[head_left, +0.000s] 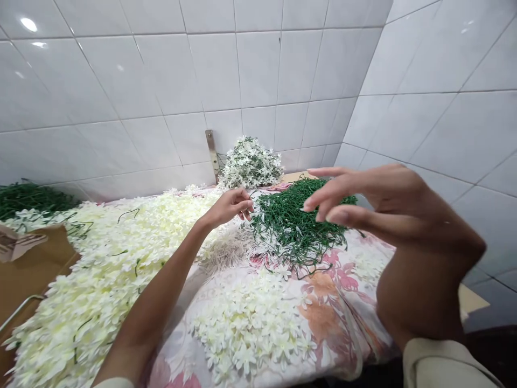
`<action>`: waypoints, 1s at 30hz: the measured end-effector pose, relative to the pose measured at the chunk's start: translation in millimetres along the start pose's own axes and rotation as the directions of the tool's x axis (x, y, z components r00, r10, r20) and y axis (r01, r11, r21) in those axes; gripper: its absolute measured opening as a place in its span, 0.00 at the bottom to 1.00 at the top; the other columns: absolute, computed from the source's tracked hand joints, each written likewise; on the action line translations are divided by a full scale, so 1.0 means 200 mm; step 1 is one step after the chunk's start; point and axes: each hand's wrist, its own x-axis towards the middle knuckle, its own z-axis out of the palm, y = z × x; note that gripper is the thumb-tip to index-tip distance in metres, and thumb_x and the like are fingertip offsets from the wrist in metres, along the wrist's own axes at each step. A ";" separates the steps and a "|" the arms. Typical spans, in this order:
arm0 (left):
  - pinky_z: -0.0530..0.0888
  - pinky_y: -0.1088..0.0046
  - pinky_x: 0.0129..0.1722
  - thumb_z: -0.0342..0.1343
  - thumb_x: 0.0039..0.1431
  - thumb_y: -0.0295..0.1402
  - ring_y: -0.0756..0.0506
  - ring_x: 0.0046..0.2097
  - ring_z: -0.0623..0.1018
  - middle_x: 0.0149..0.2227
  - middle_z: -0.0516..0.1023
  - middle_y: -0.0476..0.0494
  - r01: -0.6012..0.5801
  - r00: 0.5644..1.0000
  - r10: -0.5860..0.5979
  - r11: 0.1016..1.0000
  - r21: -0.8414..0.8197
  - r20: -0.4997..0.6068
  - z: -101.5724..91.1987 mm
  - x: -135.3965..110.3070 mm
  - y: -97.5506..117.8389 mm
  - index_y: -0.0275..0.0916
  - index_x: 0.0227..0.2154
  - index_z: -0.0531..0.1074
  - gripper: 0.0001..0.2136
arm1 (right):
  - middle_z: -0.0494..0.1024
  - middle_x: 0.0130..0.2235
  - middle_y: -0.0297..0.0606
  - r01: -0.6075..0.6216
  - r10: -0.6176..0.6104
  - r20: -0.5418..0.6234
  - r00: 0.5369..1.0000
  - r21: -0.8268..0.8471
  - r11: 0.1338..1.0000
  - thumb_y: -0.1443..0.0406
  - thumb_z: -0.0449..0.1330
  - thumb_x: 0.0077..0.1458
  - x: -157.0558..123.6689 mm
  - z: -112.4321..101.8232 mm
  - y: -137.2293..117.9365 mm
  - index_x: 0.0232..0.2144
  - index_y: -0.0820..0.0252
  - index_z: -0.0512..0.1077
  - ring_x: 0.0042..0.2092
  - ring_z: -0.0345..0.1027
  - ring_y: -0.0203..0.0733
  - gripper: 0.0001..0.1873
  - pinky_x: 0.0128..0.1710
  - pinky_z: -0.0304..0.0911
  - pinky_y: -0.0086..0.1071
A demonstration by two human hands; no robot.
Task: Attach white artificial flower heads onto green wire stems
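L hand [228,209] curled, fingertips [247,207] right at left edge of pile of green flower stems [299,226]; can't tell if it's pinching anything, fingers hide that. R hand [383,215] open, fingers half bent & spread, over right side of same pile, gripping nothing. Pile sits mid-frame on floral cloth [335,302], pink & orange print. Just below L hand, white fringe of thin strands [226,250] touches the pile. Bottom centre, loose heap of cream artificial flowers [250,323] on the cloth. Left of frame, big spread of similar flowers w/ bits of green stem [100,275] running to lower left. Far left, more green stems [28,199] & brown cardboard [28,275]. Top centre, against wall, mound of white flower sprays [250,164] just beside metal bracket [210,153]. White glazed tiles [262,64] fill upper frame.
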 end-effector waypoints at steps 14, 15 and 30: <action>0.55 0.79 0.18 0.51 0.62 0.36 0.54 0.21 0.58 0.22 0.60 0.53 -0.067 0.933 0.069 0.998 0.020 -0.353 0.05 0.02 0.00 0.37 0.33 0.70 0.08 | 0.77 0.27 0.34 -0.234 0.248 0.035 0.968 -0.227 0.945 0.56 0.57 0.59 -0.01 0.19 0.14 0.28 0.61 0.76 0.27 0.67 0.34 0.16 0.29 0.59 0.30; 0.55 0.78 0.18 0.51 0.62 0.36 0.54 0.21 0.58 0.22 0.60 0.53 -0.073 0.929 0.078 0.997 0.029 -0.361 0.06 0.02 0.01 0.37 0.33 0.71 0.09 | 0.78 0.27 0.34 -0.275 0.294 0.052 0.954 -0.234 0.933 0.56 0.57 0.59 -0.07 0.18 0.16 0.28 0.61 0.76 0.27 0.67 0.35 0.16 0.28 0.59 0.30; 0.56 0.76 0.22 0.54 0.60 0.37 0.53 0.23 0.59 0.22 0.65 0.51 -0.109 0.973 0.157 0.958 0.267 -0.169 0.11 0.00 0.09 0.36 0.26 0.71 0.11 | 0.79 0.37 0.41 -0.260 0.374 0.417 0.828 -0.306 0.916 0.66 0.54 0.60 -0.65 0.63 0.14 0.38 0.60 0.74 0.39 0.70 0.44 0.09 0.44 0.54 0.41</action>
